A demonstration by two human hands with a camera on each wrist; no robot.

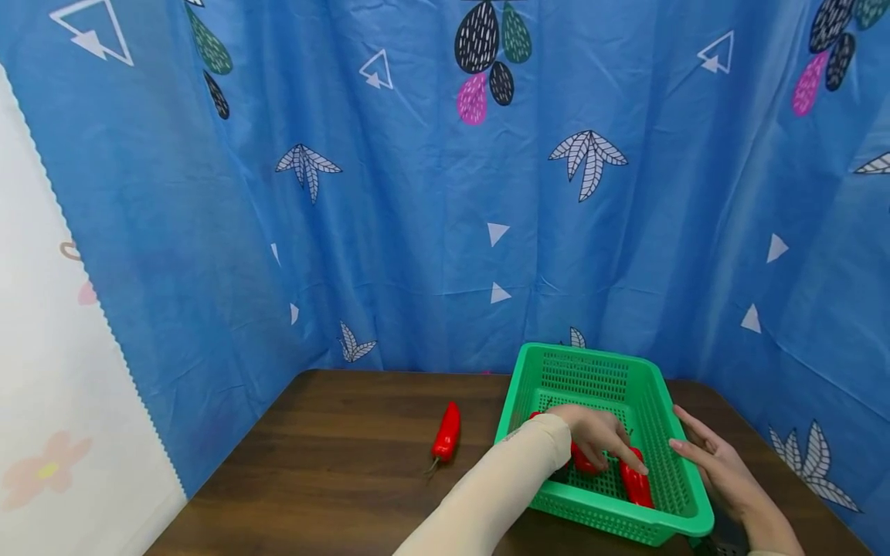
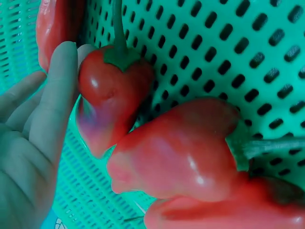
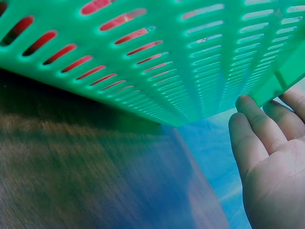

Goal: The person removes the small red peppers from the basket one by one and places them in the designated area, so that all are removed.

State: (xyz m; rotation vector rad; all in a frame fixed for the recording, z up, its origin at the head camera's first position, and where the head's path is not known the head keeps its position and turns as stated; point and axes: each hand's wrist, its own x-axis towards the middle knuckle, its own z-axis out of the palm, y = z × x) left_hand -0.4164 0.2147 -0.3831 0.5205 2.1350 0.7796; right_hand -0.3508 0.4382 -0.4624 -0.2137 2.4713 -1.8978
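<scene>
In the head view, my left hand (image 1: 596, 434) reaches down into a green plastic basket (image 1: 591, 506). Its index finger points at a red pepper (image 1: 636, 483) near the right wall and seems to touch it. Seen from the left wrist, the left hand (image 2: 35, 129) has its fingers extended between that kind of long red pepper and a rounder red pepper (image 2: 112, 90) with a green stem. Another red pepper (image 2: 176, 152) lies beside these. My right hand (image 1: 726, 475) is at the basket's right side, its fairly straight fingers (image 3: 255, 119) against the outside of the rim.
A single long red pepper (image 1: 447, 432) lies on the dark wooden table (image 1: 334, 455), left of the basket. Blue patterned curtain (image 1: 431, 193) hangs behind and to the right. A white cloth (image 1: 62, 347) hangs at the left.
</scene>
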